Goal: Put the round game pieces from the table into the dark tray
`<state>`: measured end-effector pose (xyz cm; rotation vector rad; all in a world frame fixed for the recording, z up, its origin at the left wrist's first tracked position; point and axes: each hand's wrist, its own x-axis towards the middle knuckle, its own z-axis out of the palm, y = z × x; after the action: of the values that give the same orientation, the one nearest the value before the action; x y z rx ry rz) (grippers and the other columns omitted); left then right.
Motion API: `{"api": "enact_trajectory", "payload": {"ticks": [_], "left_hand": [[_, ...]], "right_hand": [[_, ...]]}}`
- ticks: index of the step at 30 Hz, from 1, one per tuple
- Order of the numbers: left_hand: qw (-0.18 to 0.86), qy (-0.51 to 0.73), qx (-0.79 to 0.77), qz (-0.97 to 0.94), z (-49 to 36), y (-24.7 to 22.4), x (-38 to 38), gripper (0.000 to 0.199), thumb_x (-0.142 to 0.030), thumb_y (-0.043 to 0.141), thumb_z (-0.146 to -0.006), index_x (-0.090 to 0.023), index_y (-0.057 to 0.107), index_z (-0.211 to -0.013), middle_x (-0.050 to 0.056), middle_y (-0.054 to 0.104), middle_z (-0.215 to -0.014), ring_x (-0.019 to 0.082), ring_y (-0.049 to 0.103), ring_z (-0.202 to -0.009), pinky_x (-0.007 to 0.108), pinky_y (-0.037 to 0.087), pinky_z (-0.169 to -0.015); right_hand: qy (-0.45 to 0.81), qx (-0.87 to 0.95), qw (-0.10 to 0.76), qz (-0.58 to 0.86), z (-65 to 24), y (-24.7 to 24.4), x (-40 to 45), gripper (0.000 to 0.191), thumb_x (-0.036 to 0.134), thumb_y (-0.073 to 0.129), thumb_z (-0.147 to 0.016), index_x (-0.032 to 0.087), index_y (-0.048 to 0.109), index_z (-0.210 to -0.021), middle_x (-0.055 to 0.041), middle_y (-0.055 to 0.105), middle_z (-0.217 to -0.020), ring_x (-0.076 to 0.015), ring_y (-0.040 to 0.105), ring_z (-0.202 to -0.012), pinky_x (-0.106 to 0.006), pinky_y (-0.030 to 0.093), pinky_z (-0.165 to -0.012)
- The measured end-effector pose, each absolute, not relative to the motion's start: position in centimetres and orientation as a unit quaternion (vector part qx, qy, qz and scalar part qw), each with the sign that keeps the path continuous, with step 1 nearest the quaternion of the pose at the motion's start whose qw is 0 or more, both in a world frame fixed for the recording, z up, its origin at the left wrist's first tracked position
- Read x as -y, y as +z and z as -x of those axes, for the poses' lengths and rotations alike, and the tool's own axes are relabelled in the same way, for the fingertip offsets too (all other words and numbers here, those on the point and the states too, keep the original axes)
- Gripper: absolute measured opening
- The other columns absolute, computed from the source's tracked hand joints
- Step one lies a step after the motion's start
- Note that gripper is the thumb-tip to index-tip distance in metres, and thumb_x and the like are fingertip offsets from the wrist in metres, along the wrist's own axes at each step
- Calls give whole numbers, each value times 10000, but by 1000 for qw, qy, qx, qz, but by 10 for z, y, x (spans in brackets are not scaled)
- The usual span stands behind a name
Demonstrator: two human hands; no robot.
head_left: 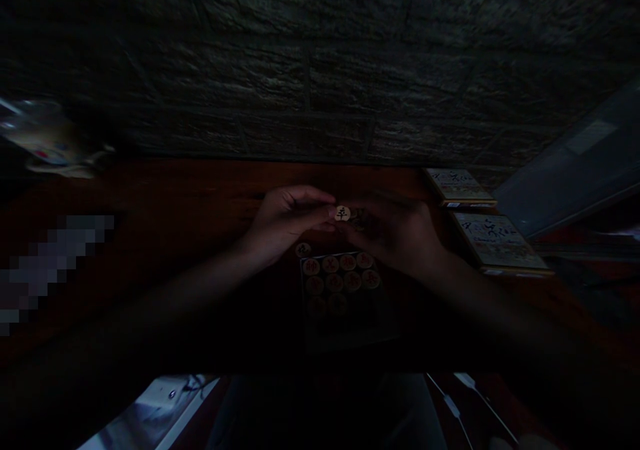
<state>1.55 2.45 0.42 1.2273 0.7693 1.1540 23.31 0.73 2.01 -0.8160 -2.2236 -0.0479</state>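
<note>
My left hand (287, 220) pinches a round, pale Chinese chess piece (343, 213) with a dark character, between thumb and fingers. Close by on the right, my right hand (397, 230) curls its fingers around more Chinese chess pieces (357, 219), dim and partly covered. Below both hands lies a shallow box (350, 333) holding several pieces with red characters in rows; its near part is in deep shadow. One loose chess piece (303, 250) with a dark mark rests at the box's far left corner.
Two flat printed boxes (503, 243) lie on the wooden table (200, 193) at the right. At the far left stands a clear cup (47, 133). A stone wall (320, 70) rises behind the table. White cables (453, 407) hang below, lower right. The light is very dim.
</note>
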Motion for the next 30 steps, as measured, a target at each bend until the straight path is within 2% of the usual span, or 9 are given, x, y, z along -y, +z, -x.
{"api": "enact_trajectory", "payload": {"ticks": [3,7,13,16,19,21,22,25,30], "left_hand": [[595,501,-328,-536,-16,6,-24,243,-269,938,-768,-162,820,-951,53,836,-926,173,791,-783,286,664,-751],[594,495,-333,-539,-14,8,-27,234,-362,867,-836,-163,815,-947,66,831,-896,176,782,-776,284,642,-747],[587,481,-325,-564,-12,8,-31,217,-368,780,-883,-156,810,-915,64,820,-848,155,752,-715,262,605,-702],[549,461,-330,-614,-13,8,-29,233,-381,762,-892,-152,800,-912,72,821,-878,180,765,-770,290,607,-745],[463,415,-326,-712,-13,6,-25,208,-355,728,-917,-162,801,-893,64,818,-874,194,764,-813,288,574,-744],[410,383,-315,-766,-13,5,-22,199,-331,689,-945,-178,806,-897,54,819,-867,195,760,-819,279,544,-717],[394,372,-309,-781,-13,4,-21,198,-326,675,-957,-186,808,-909,51,823,-876,196,762,-828,279,536,-711],[380,362,-296,-798,-12,3,-19,184,-306,657,-973,-207,812,-965,43,841,-945,201,775,-877,285,545,-743],[375,359,-310,-796,-12,5,-19,206,-310,647,-975,-207,824,-981,49,849,-965,206,784,-893,290,556,-771]], "right_hand": [[-25,866,380,325,-232,22,-6,186,242,768,-943,189,766,-1121,-61,820,-1002,-208,778,-874,-295,572,-739],[11,845,396,358,-233,28,-3,219,223,777,-901,177,777,-1115,-62,834,-1038,-199,783,-846,-298,592,-757],[69,809,390,435,-240,50,4,250,261,786,-862,186,790,-1100,-41,840,-948,-169,753,-677,-270,566,-599],[86,804,387,444,-246,57,20,233,230,787,-842,208,785,-1075,-25,833,-940,-166,755,-695,-262,571,-614],[116,808,359,452,-255,54,44,273,174,802,-807,236,784,-1072,1,828,-914,-153,751,-674,-236,559,-577],[156,820,323,446,-260,48,61,276,170,784,-829,255,774,-1091,15,826,-903,-150,762,-684,-229,574,-585],[174,825,302,444,-262,46,69,316,152,775,-825,260,767,-1122,9,835,-971,-164,789,-765,-243,608,-661],[179,847,270,421,-261,41,83,343,92,729,-819,248,763,-1123,-13,839,-1062,-179,812,-887,-253,628,-751],[182,882,202,384,-253,36,83,356,51,712,-831,234,765,-1133,-43,831,-1102,-202,813,-946,-273,629,-781]]}}
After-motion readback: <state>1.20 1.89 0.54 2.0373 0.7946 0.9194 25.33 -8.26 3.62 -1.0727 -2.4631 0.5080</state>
